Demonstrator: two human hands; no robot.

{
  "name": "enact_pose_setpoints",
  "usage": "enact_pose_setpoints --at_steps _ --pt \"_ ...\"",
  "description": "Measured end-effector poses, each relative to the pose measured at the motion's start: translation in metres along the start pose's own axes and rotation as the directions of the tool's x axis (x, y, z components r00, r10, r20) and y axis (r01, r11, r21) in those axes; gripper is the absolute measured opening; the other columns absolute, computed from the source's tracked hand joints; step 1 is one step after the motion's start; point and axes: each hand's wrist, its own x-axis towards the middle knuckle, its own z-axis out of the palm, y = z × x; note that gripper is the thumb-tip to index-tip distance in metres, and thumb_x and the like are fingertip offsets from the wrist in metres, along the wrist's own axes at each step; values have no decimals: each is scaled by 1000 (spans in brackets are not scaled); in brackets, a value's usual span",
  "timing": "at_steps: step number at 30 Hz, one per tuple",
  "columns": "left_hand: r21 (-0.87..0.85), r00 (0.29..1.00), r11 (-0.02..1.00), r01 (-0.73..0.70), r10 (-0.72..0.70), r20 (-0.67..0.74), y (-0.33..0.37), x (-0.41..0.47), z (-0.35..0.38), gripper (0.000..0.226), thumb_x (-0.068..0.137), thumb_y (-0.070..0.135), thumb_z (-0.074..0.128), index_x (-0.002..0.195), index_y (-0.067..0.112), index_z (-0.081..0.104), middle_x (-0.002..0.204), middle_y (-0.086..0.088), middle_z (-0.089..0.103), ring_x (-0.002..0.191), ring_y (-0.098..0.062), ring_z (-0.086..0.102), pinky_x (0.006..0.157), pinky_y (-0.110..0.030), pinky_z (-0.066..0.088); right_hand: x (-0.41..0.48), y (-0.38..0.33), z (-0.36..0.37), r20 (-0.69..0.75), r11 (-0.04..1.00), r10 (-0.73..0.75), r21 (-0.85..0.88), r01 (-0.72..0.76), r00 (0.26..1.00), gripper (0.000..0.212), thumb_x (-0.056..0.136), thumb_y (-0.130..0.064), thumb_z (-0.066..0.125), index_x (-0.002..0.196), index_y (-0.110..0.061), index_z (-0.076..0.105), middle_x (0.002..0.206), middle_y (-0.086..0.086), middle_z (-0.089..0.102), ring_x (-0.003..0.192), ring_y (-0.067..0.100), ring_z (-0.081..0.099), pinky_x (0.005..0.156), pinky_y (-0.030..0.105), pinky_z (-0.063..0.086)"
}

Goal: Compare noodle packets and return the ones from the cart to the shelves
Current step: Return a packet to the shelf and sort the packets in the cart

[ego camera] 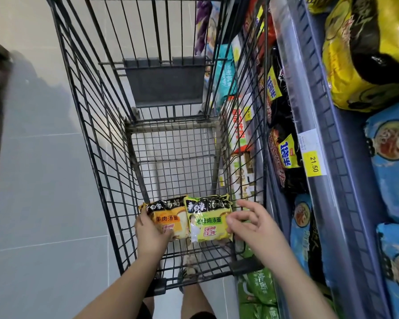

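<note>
Two noodle packets lie side by side inside the black wire cart (97,125), near its handle end. My left hand (151,233) grips the orange packet (171,217) at its left edge, fingers curled over its front. The yellow-green packet (207,223) sits right of it, touching it. My right hand (251,223) hovers at the green packet's right edge with fingers spread and relaxed; thumb and fingertips are at the packet but I cannot tell whether they touch it.
Blue shelves (318,116) run along the right of the cart, stocked with black, yellow, blue and green noodle multipacks. A yellow price tag (313,163) reads 21.50. Pale floor tiles (44,180) lie to the left. The cart's folded child seat flap (166,81) is farther ahead.
</note>
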Motion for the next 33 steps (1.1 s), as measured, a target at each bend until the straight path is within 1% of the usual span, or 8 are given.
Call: enact_pose_setpoints --at_steps 3,7,12,15,17,24,28,33 --pt "64 999 997 45 -46 17 -25 34 14 108 54 24 99 144 17 41 124 -8 64 122 -35 63 102 -57 56 0 1 -1 -2 1000 -11 -24 11 1000 57 87 -28 77 137 -26 49 105 -13 75 93 12 75 74 20 58" --pt "126 999 991 47 -44 -31 -10 32 11 90 59 25 100 135 11 54 121 -9 66 121 -34 61 105 -54 53 -4 3 -1 -5 999 -23 -33 23 1000 57 86 -33 77 136 -30 49 107 -15 75 95 10 75 78 22 58" --pt "86 998 995 57 -56 -10 -17 34 11 91 58 27 97 135 10 54 124 -10 63 118 -34 63 102 -54 56 -8 8 -1 -16 999 -25 -21 25 1000 53 87 -32 77 133 -33 50 108 -11 75 96 10 75 82 25 59" --pt "38 998 998 53 -54 15 12 4 -7 85 75 12 91 147 3 46 140 -19 48 120 -36 60 110 -49 50 -10 11 -3 -23 1000 -24 -18 24 999 53 87 -31 78 133 -33 51 110 -9 76 98 13 75 84 28 59" --pt "-16 998 999 52 -52 19 17 -1 -10 85 77 12 90 148 4 43 141 -18 43 114 -36 62 106 -52 54 -10 14 -4 -32 1000 -17 -10 16 999 52 87 -31 78 133 -33 52 110 -9 76 99 14 75 84 29 60" --pt "-148 996 986 71 -61 68 22 -3 -14 66 83 15 87 129 25 41 121 -10 64 92 -32 72 80 -52 65 -11 20 -6 -59 1000 16 25 -14 998 50 90 -24 77 134 -27 54 109 -6 76 101 17 75 81 28 59" --pt "-226 989 967 119 -95 111 19 -3 -15 75 86 10 84 146 13 38 124 -11 67 95 -30 71 83 -44 62 -13 21 -5 -55 1000 13 -5 -13 998 54 89 -28 77 136 -26 52 109 -10 76 100 13 74 81 27 59" --pt "-201 981 974 108 -73 177 15 -3 -20 41 87 11 82 118 12 55 108 -13 73 92 -32 74 89 -53 62 -19 22 -2 -61 1000 5 0 -5 998 52 89 -26 77 135 -25 53 108 -8 76 96 9 75 75 20 58"
